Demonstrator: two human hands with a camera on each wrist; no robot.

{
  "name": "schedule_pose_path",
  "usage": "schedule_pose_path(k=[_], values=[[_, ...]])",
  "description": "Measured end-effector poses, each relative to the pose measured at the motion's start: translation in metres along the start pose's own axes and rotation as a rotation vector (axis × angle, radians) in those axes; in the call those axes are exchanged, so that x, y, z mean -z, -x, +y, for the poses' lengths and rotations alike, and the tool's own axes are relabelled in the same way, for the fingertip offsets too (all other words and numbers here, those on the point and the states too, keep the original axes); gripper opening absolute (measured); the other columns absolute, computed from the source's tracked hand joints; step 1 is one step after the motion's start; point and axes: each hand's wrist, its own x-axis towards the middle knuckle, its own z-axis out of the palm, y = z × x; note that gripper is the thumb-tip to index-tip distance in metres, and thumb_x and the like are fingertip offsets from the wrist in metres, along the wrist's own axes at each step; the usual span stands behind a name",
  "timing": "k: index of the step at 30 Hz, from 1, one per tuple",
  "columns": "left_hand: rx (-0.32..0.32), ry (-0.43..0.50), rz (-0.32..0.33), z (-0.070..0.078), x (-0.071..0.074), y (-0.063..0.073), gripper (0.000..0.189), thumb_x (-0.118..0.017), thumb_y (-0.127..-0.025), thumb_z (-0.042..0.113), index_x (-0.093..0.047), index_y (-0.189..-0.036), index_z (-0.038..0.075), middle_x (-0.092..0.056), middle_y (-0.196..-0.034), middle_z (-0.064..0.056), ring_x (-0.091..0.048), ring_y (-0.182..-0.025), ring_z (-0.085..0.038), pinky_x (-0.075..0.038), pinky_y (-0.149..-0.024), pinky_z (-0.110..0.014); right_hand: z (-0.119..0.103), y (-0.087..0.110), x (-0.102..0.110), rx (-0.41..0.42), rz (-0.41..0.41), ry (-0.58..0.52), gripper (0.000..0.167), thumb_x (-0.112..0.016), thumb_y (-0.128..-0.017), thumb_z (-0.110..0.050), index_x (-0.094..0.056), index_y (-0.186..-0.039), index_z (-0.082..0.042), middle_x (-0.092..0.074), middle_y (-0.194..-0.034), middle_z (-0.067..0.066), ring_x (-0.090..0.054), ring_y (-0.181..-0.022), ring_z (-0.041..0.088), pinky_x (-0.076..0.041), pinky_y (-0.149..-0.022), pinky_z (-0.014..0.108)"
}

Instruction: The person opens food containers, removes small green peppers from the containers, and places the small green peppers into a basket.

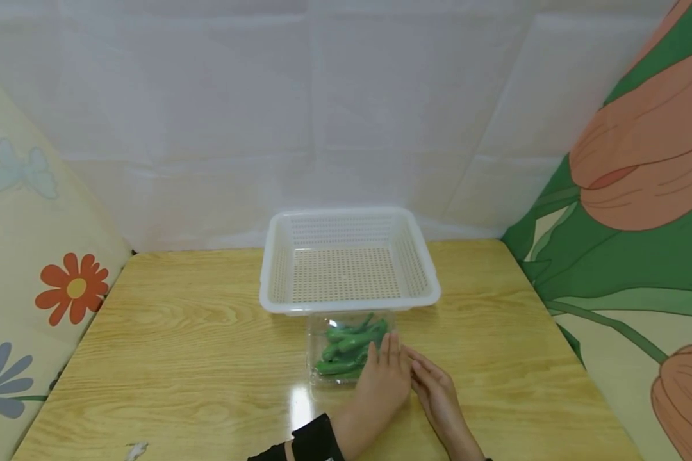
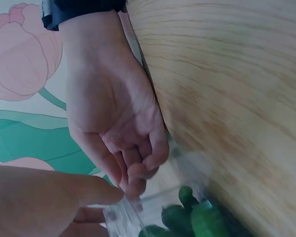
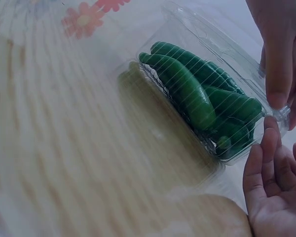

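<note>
A clear plastic clamshell box [image 1: 317,349] of green peppers [image 1: 354,339] sits on the table before the white basket. Over its right side lies my left hand [image 1: 383,374]; in the right wrist view the left thumb [image 3: 278,74] presses the rim at one corner, fingers beyond the edge, pinching it. My right hand [image 1: 441,394] is beside that corner, palm turned up in the right wrist view. Its fingertips [image 3: 270,131] touch or nearly touch the rim, loosely bent, thumb apart. The lid lies over the peppers [image 3: 187,94]; whether its catch is fastened cannot be seen.
Directly behind the box stands a white perforated plastic basket [image 1: 265,275] with nothing in it. A small pale scrap [image 1: 136,450] lies at the wooden table's [image 1: 196,333] front left. White cloth [image 1: 207,128] hangs behind; printed flower panels [image 1: 640,256] flank the sides.
</note>
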Motion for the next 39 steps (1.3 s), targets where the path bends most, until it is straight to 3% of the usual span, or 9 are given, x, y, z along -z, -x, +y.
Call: schedule_pose_path(k=[2,7,19,26,32,39], values=[[0.021,-0.006,-0.047,0.002,0.003,-0.001,0.047,-0.042,-0.106,0.035,-0.045,-0.149,0.016,-0.037,-0.155,-0.009,-0.036,-0.142,-0.022,-0.04,-0.109,-0.039,0.001,0.0,0.0,0.011,-0.012,-0.017,0.033,-0.042,-0.106,-0.007,-0.068,-0.119,-0.025,-0.066,-0.125,-0.009,-0.061,-0.114,0.007,-0.049,-0.096,0.022],[0.024,-0.03,-0.072,0.005,0.005,-0.002,0.046,-0.04,-0.107,0.035,-0.045,-0.149,0.018,-0.038,-0.154,-0.009,-0.037,-0.141,-0.022,-0.04,-0.109,-0.038,0.001,0.0,0.0,0.033,-0.036,-0.044,0.037,-0.041,-0.106,-0.003,-0.069,-0.118,-0.025,-0.066,-0.125,-0.009,-0.06,-0.116,0.005,-0.048,-0.097,0.021],[0.022,-0.098,-0.009,0.01,0.004,-0.001,0.045,-0.037,-0.107,0.034,-0.05,-0.146,0.014,-0.046,-0.149,-0.009,-0.045,-0.136,-0.021,-0.043,-0.106,-0.032,0.002,-0.001,0.001,0.055,-0.048,-0.054,0.038,-0.041,-0.105,-0.003,-0.07,-0.118,-0.024,-0.066,-0.124,-0.008,-0.06,-0.116,0.005,-0.047,-0.097,0.02],[0.008,-0.135,-0.017,0.012,0.003,-0.001,0.045,-0.035,-0.108,0.033,-0.049,-0.146,0.014,-0.046,-0.149,-0.01,-0.045,-0.136,-0.023,-0.044,-0.105,-0.032,0.003,-0.001,0.001,0.057,-0.046,-0.069,0.04,-0.041,-0.105,-0.001,-0.071,-0.117,-0.025,-0.067,-0.122,-0.009,-0.06,-0.116,0.003,-0.046,-0.098,0.019],[0.009,-0.141,0.047,0.013,0.002,-0.002,0.042,-0.038,-0.108,0.031,-0.055,-0.142,0.012,-0.051,-0.144,-0.011,-0.05,-0.132,-0.023,-0.048,-0.1,-0.031,0.003,0.0,0.001,0.057,-0.033,-0.054,0.039,-0.041,-0.105,-0.001,-0.07,-0.116,-0.025,-0.067,-0.122,-0.009,-0.059,-0.116,0.003,-0.045,-0.098,0.018],[0.014,-0.143,0.017,0.019,0.007,-0.005,0.04,-0.042,-0.107,0.029,-0.056,-0.139,0.012,-0.053,-0.141,-0.014,-0.051,-0.13,-0.027,-0.051,-0.095,-0.032,0.003,-0.001,0.0,0.033,0.006,-0.034,0.036,-0.043,-0.105,-0.004,-0.071,-0.116,-0.024,-0.068,-0.122,-0.007,-0.061,-0.115,0.005,-0.047,-0.096,0.021]])
